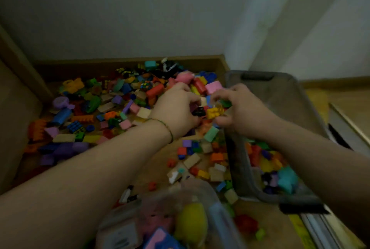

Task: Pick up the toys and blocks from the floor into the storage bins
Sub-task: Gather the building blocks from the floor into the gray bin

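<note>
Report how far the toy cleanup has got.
Done: some blocks already lie in the grey bin. In hand: the left hand and right hand grip a handful of blocks, a yellow one among them, beside the bin's rim. Left: most of it, a large pile still on the floor.

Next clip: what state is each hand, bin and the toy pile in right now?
Pile of coloured toy blocks: lying on the floor.
Left hand: fingers curled among the blocks, grip unclear.
Right hand: pinches a yellow studded plastic block.
Grey translucent plastic bin: open, partly filled with blocks.
Clear plastic container: holds blurred yellow and pink toys.
</note>
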